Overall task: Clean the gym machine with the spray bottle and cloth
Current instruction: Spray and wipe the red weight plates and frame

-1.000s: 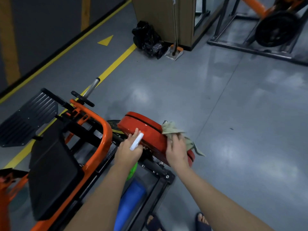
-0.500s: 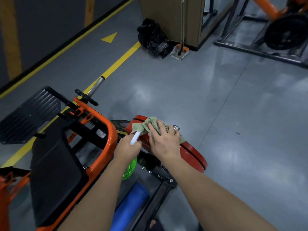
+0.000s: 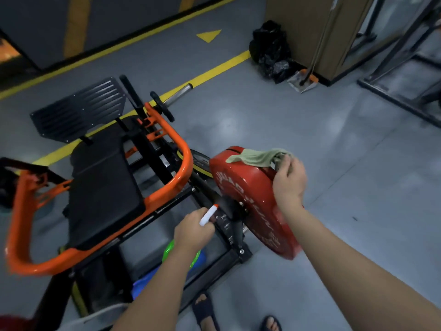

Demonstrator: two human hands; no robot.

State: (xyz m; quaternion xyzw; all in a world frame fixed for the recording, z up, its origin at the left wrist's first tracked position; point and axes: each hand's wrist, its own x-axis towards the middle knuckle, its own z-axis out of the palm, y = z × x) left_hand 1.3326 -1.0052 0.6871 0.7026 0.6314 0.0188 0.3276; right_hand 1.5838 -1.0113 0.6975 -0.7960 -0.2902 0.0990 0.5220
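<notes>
The orange and black gym machine carries a red weight plate on its right side. A pale green cloth lies draped over the plate's top edge. My right hand grips the cloth's right end against the plate's rim. My left hand holds the spray bottle; its white nozzle with an orange tip sticks up toward the plate, and the green body shows below my wrist.
The black seat pad and footplate lie left. A black rubbish bag and dustpan sit by a brown cabinet at the back. Another machine's steel frame stands right. My sandalled feet are below.
My right hand has slid with the cloth from the plate's left top over to its right rim. My left hand with the bottle has dropped lower, away from the plate. The view has shifted.
</notes>
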